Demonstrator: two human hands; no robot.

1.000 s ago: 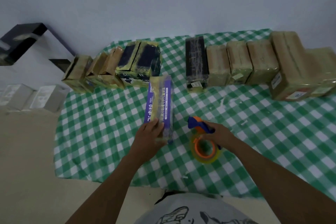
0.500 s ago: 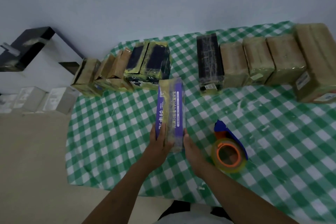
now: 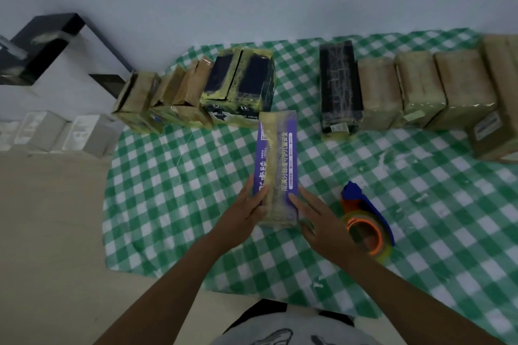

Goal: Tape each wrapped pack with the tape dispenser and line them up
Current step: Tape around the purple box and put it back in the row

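A long purple pack point(image 3: 277, 159) wrapped in yellowish tape lies lengthwise on the green checked cloth point(image 3: 173, 182), its far end near the back row. My left hand point(image 3: 241, 216) presses against its near left side with straight fingers. My right hand point(image 3: 319, 221) touches its near right side the same way. The blue and orange tape dispenser point(image 3: 367, 221) lies on the cloth just right of my right hand, held by neither hand.
Along the wall stands a row of taped packs: tan ones point(image 3: 140, 98) at the left, two dark ones point(image 3: 241, 84), a gap, a black pack point(image 3: 339, 84), then several tan packs point(image 3: 420, 87). White boxes point(image 3: 44, 131) sit on the floor at left.
My right hand let go of the tape dispenser, which now lies on the cloth, and came over to the pack's right side. Both hands now flank the pack's near end.
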